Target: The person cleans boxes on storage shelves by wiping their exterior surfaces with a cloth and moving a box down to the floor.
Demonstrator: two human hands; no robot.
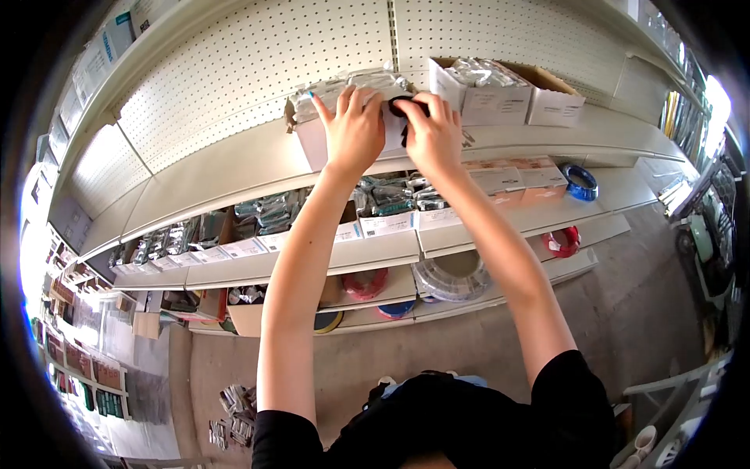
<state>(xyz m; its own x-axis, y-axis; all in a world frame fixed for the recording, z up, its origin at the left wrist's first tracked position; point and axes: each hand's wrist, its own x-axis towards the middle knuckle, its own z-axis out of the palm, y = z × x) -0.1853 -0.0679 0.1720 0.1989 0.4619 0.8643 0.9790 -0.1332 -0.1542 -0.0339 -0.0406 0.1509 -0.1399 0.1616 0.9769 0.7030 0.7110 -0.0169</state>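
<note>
On the upper shelf stands an open white box (312, 143) filled with clear plastic packets (375, 79). My left hand (355, 129) lies over the front edge of this box, fingers apart, with a blue-green nail showing on the thumb. Just to its right, my right hand (431, 133) has its fingers closed on a black object (400, 107) at the box's right end. What the black object is cannot be made out. Right of my right hand are two more open boxes, one holding clear packets (486, 72).
The lower shelf (391, 252) carries a row of boxes with packets and a blue coil (580, 182). Beneath are red coils (561, 241) and a large clear coil (451, 277). Packets (238, 414) lie on the floor at lower left. A pegboard (258, 70) backs the upper shelf.
</note>
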